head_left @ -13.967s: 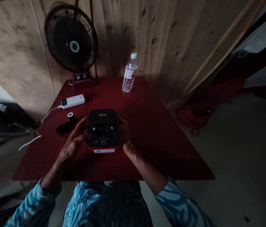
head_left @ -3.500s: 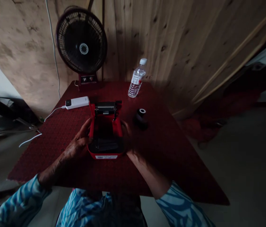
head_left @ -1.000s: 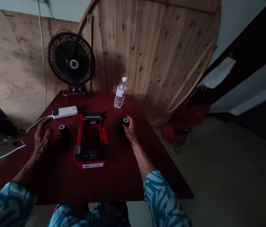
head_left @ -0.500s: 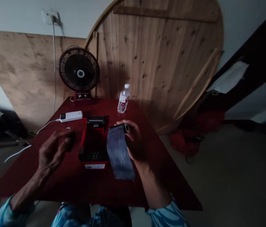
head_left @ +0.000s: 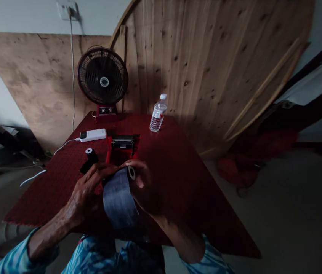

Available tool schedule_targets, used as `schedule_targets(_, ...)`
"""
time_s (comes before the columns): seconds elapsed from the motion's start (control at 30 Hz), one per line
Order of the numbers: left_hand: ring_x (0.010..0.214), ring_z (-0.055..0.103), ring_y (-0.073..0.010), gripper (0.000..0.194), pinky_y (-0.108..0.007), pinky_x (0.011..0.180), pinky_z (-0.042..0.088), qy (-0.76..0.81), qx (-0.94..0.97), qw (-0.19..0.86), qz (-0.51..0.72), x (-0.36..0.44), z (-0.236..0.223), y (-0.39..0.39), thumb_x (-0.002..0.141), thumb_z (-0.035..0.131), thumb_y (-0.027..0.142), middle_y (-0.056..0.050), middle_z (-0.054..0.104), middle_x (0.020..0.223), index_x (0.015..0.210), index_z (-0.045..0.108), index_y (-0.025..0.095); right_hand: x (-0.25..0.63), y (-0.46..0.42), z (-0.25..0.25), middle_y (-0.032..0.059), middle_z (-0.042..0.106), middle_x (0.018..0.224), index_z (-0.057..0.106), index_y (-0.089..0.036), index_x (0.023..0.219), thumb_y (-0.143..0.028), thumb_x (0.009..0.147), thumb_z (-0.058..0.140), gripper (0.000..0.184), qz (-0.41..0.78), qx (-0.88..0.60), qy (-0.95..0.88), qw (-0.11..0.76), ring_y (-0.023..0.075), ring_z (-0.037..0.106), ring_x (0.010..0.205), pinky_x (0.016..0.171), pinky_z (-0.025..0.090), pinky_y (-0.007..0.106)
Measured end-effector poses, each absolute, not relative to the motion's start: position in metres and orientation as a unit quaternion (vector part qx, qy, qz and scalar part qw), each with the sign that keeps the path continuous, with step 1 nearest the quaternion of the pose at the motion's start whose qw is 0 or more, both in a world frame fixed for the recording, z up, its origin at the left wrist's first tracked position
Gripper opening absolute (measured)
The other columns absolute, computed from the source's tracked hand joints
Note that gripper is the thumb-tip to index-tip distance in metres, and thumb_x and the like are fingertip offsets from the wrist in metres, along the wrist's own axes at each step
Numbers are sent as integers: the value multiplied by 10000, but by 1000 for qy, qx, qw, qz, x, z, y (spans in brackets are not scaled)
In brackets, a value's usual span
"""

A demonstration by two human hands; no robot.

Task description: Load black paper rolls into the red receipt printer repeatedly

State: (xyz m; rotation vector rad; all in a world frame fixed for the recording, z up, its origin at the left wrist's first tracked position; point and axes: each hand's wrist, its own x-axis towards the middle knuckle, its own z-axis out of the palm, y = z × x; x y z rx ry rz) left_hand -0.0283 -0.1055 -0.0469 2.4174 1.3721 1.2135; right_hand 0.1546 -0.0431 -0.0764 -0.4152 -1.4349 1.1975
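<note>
While you are working over the red diamond-patterned table [head_left: 183, 179] before the curved plank board [head_left: 206, 68], the fan [head_left: 103, 82], water bottle [head_left: 157, 114], power bank [head_left: 93, 134] and spare roll [head_left: 91, 152] are standing beyond your hands. Your right hand [head_left: 146, 186] is gripping a dark ribbon roll [head_left: 117, 199], strip dangling. Your open left hand [head_left: 85, 194] is closing in from the earlier spot, fingers against the roll, which is now hiding the open red label printer's [head_left: 122, 146] front.

The roll of dark ribbon [head_left: 117, 201] I'm holding shows its white core, with a loose length unspooled, just before the open red printer [head_left: 122, 146] mid-frame.
</note>
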Motion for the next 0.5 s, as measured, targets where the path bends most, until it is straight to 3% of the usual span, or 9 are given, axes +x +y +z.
schedule_targets(0.13, 1050, 679, -253, 395, -330, 852, 578, 493, 767, 2, 410, -47, -33, -103, 845, 599, 198, -77, 696, 1165, 1238, 625, 232, 169, -32, -72, 24, 681, 1222, 605, -359, 1280, -371, 868, 746, 436, 481, -169, -651, 563, 192, 679, 1094, 931, 568, 343)
schedule_targets(0.3, 968, 711, -242, 322, -328, 827, 575, 583, 731, 4, 355, -67, -16, -81, 907, 613, 328, -46, 738, 1104, 1213, 659, 238, 193, 16, -86, 64, 697, 1162, 599, -303, 1263, -379, 970, 584, 304, 281, -310, -598, 684, 186, 689, 986, 892, 577, 384)
schedule_targets(0.4, 957, 719, -227, 310, -307, 822, 576, 560, 769, 60, 304, -61, -20, -60, 901, 568, 289, -55, 751, 1075, 1183, 681, 222, 193, 40, -112, 69, 713, 1093, 626, -269, 1197, -360, 966, 537, 263, 212, -338, -634, 663, 182, 691, 888, 828, 585, 381)
schedule_targets(0.5, 933, 725, -222, 372, -320, 821, 583, 546, 793, 52, 264, -51, -29, -39, 826, 515, 175, -59, 764, 1018, 1143, 705, 218, 187, 52, -136, 71, 724, 1053, 655, -259, 1136, -371, 957, 504, 259, 200, -337, -670, 630, 205, 695, 931, 842, 584, 401)
